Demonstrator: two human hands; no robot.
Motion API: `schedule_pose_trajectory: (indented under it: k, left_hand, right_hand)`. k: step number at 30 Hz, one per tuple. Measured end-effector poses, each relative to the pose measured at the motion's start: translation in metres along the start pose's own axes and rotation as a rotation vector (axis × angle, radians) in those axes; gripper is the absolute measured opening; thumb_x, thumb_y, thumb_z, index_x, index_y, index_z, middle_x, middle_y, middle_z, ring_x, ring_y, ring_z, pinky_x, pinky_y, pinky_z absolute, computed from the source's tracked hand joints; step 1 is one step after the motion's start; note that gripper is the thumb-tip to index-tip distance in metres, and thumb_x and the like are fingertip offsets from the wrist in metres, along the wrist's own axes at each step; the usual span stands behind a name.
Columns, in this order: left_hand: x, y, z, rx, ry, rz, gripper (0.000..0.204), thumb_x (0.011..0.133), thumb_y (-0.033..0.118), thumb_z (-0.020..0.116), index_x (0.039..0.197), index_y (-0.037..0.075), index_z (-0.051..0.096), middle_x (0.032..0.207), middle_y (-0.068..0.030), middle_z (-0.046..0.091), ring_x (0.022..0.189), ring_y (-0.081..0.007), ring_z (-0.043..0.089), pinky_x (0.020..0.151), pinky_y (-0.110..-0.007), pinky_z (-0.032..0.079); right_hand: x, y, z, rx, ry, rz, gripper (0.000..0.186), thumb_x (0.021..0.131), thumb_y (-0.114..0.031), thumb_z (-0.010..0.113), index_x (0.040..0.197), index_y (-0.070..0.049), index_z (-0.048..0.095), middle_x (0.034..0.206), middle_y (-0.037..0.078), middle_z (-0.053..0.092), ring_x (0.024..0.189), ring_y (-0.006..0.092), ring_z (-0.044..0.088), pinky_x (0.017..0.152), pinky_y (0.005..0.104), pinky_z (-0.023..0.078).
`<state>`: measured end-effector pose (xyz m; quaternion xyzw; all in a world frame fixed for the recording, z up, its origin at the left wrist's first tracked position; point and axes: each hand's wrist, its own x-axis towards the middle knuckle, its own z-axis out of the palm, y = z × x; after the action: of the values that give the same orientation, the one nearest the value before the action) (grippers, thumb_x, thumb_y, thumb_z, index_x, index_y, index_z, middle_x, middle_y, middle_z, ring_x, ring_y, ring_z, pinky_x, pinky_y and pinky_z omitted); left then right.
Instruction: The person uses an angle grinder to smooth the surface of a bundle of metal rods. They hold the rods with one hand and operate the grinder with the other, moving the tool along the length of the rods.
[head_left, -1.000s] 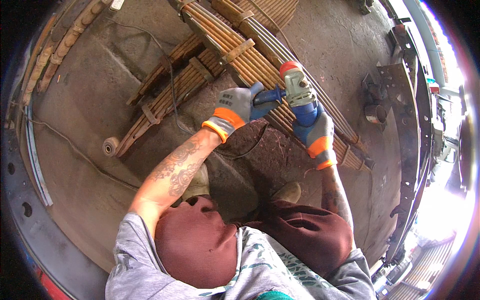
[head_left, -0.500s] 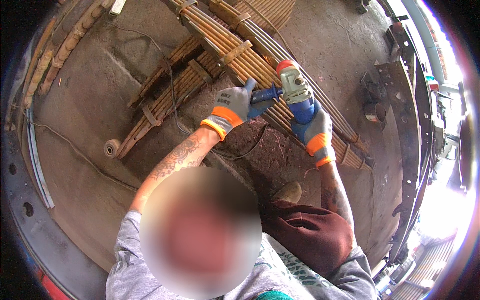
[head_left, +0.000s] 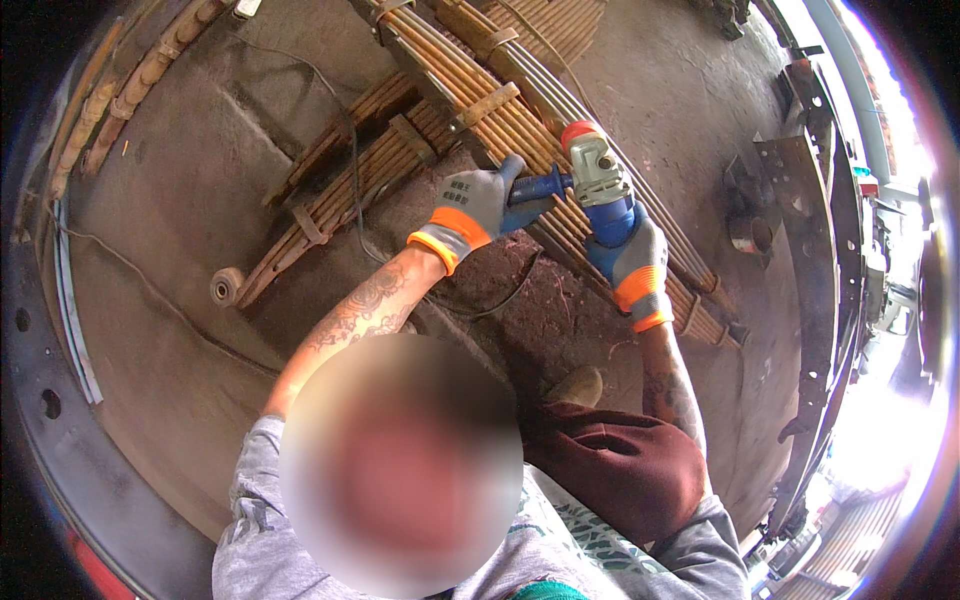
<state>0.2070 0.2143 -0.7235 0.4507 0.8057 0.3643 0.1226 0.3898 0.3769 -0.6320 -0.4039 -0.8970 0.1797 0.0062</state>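
An angle grinder (head_left: 600, 178) with a grey head and blue body is held in both of my gloved hands. My left hand (head_left: 473, 203) is wrapped round its blue side handle (head_left: 541, 186). Round the rear body my right hand (head_left: 638, 262) is closed. The red disc or guard (head_left: 577, 131) at the grinder's far end lies over a rusty stack of leaf springs (head_left: 489, 92), bound by metal clamps. Whether the disc touches the steel I cannot tell. The lower face of the tool is hidden.
More rusty leaf springs (head_left: 352, 195) lie to the left, one ending in a round eye (head_left: 226, 287). A cable (head_left: 356, 170) runs over the concrete floor. Dark steel beams (head_left: 815, 270) stand at the right, beside a short metal cylinder (head_left: 750, 234). A dark frame rail (head_left: 75, 440) curves along the left.
The springs and grinder sit slightly farther right in the picture, as the view has shifted a little. Both hands keep their grip on the grinder.
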Motion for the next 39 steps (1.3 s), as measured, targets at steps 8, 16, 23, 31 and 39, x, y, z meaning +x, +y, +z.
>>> schedule_pose_trajectory:
  k: [8,16,23,31,39]
  left_hand:
    - [0.002,-0.006,0.0,-0.03,0.007,0.037,0.047,0.089,0.056,0.078,0.105,0.015,0.061,0.071,-0.0156,0.071,0.067,-0.0421,0.071,0.057,-0.053,0.054]
    - [0.005,-0.003,0.005,-0.054,0.016,0.032,0.048,0.09,0.059,0.077,0.104,0.016,0.061,0.072,-0.0149,0.071,0.067,-0.0422,0.071,0.057,-0.053,0.054]
    - [-0.001,0.005,0.006,0.099,-0.015,-0.07,0.057,0.09,0.065,0.074,0.111,0.015,0.057,0.071,-0.0182,0.072,0.067,-0.0421,0.073,0.058,-0.053,0.056]
    - [0.005,-0.009,0.004,0.041,0.001,-0.011,0.05,0.091,0.06,0.075,0.107,0.015,0.059,0.073,-0.0159,0.072,0.069,-0.0409,0.072,0.058,-0.053,0.054]
    - [0.007,-0.007,-0.01,-0.039,-0.008,0.008,0.045,0.091,0.059,0.075,0.103,0.018,0.063,0.075,-0.0134,0.073,0.069,-0.0398,0.072,0.06,-0.052,0.054]
  right_hand:
    - [0.005,0.0,-0.001,0.035,-0.037,-0.01,0.057,0.069,-0.026,0.089,0.118,-0.008,0.066,0.099,0.018,0.078,0.093,0.0391,0.076,0.082,0.0475,0.059]
    - [0.011,0.007,0.0,0.061,-0.053,0.015,0.065,0.067,-0.025,0.091,0.125,-0.01,0.068,0.103,0.018,0.079,0.096,0.038,0.076,0.086,0.0462,0.058]
    - [0.006,0.01,0.005,0.032,-0.061,0.027,0.064,0.068,-0.026,0.091,0.124,-0.01,0.066,0.103,0.017,0.078,0.097,0.0378,0.075,0.086,0.0465,0.059]
    - [0.013,0.001,0.004,0.049,-0.091,0.017,0.059,0.068,-0.025,0.091,0.12,-0.009,0.068,0.102,0.017,0.078,0.098,0.0373,0.076,0.086,0.0463,0.058]
    - [0.011,-0.006,0.002,0.086,-0.059,0.011,0.053,0.07,-0.024,0.089,0.116,-0.008,0.068,0.099,0.016,0.078,0.092,0.0372,0.076,0.083,0.0462,0.058]
